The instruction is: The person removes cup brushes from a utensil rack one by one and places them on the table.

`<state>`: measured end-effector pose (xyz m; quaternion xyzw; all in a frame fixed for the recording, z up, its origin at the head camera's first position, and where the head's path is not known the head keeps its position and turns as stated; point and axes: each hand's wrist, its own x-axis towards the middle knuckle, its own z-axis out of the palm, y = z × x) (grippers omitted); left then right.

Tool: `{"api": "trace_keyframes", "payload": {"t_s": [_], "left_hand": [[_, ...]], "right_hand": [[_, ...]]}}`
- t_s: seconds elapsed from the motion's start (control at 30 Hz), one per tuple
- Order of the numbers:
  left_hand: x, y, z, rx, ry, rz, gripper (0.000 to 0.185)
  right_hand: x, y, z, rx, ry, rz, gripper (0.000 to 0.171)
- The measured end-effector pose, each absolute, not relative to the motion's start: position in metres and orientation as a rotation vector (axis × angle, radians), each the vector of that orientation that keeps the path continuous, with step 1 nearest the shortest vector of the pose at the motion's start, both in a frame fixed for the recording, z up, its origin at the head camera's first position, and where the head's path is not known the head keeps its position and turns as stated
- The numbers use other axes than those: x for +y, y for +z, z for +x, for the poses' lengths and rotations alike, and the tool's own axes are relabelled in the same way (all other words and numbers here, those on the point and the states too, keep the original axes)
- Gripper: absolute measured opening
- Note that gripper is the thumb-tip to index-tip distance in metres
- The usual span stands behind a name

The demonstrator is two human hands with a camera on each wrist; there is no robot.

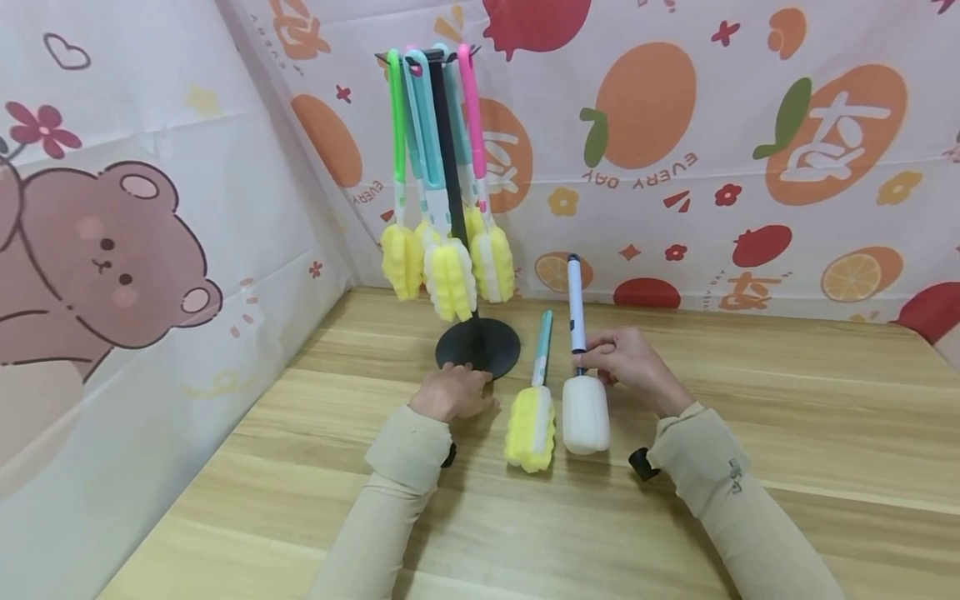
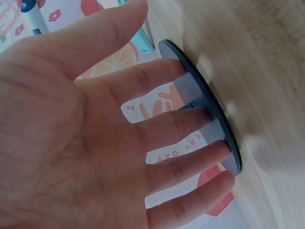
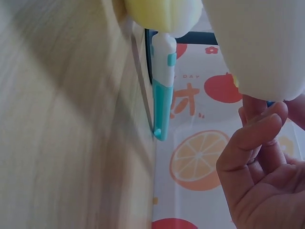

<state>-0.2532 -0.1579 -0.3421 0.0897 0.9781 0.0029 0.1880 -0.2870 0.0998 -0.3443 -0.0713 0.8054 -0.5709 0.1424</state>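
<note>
Head view: right hand (image 1: 628,360) has the white brush (image 1: 586,415) in a pinch at its thin neck, just beyond the sponge. White brush is raised above the table (image 1: 787,408), sponge toward the near side, handle toward the far side; right wrist view agrees, sponge well apart from the wood. Just left of it, yellow brush (image 1: 531,429) lies on the table, teal handle pointing far, no hand on it.

Left hand (image 1: 453,393): grasping nothing. Left wrist view shows fingers straight and spread, several tips touching the edge of the round black base (image 1: 491,346) of the rack (image 1: 457,196).

Rack stands upright at far left of the table. Hanging brushes (image 1: 450,283) on its hooks: green handle at left, pink at right, teal between; sponges yellow or yellow and white. Printed cloth (image 1: 723,242) covers the far wall. Both sleeves (image 1: 408,450) are beige.
</note>
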Motion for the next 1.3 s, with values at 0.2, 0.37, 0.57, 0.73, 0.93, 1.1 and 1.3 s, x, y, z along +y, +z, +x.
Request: {"api": "trace_keyframes", "payload": {"t_s": [0.2, 0.37, 0.57, 0.73, 0.93, 1.1, 1.3], "left_hand": [[-0.158, -0.343, -0.254, 2.753, 0.007, 0.257, 0.054], [-0.158, -0.344, -0.254, 2.754, 0.008, 0.261, 0.053], [-0.158, -0.343, -0.254, 2.755, 0.012, 0.256, 0.053], [-0.158, -0.342, -0.253, 2.755, 0.015, 0.258, 0.052], [-0.157, -0.343, -0.253, 2.76, 0.002, 0.263, 0.052], [-0.157, -0.343, -0.254, 2.761, -0.006, 0.265, 0.052], [-0.157, -0.343, -0.254, 2.761, -0.005, 0.264, 0.052]], "right_hand": [[0.1, -0.349, -0.29, 2.322, -1.616, -0.175, 0.031], [0.102, -0.351, -0.291, 2.33, -1.583, -0.198, 0.027], [0.101, -0.355, -0.293, 2.316, -1.563, -0.213, 0.023], [0.101, -0.36, -0.296, 2.317, -1.508, -0.201, 0.021], [0.1, -0.363, -0.297, 2.334, -1.434, -0.177, 0.021], [0.099, -0.365, -0.297, 2.339, -1.398, -0.169, 0.022], [0.098, -0.368, -0.297, 2.335, -1.38, -0.175, 0.02]]}}
